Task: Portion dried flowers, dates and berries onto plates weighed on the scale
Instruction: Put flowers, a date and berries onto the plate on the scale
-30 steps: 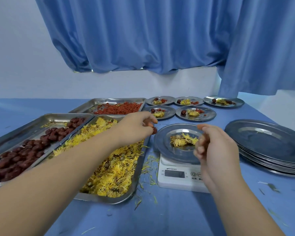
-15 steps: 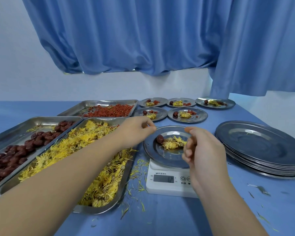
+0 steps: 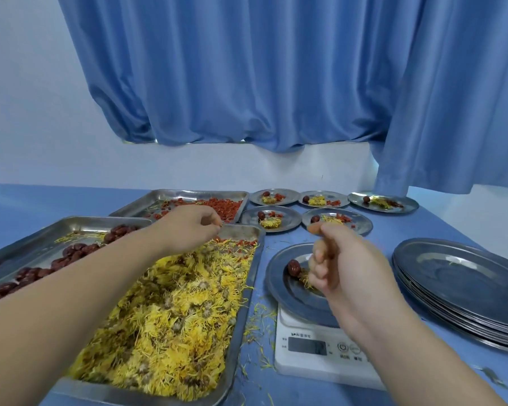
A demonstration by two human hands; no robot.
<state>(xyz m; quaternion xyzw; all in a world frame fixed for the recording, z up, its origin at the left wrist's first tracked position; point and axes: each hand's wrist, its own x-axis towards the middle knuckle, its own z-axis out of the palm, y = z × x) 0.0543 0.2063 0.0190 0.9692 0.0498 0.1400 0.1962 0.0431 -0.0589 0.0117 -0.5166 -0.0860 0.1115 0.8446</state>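
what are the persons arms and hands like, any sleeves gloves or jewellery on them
The left hand and right hand wear no gloves; no ring, watch or bracelet shows. No sleeves are in view: both sides are bare up to the frame's edge.

Left hand (image 3: 188,228) by berry tray (image 3: 147,205), right hand (image 3: 345,268) curled above plate (image 3: 286,295) on scale (image 3: 302,367)
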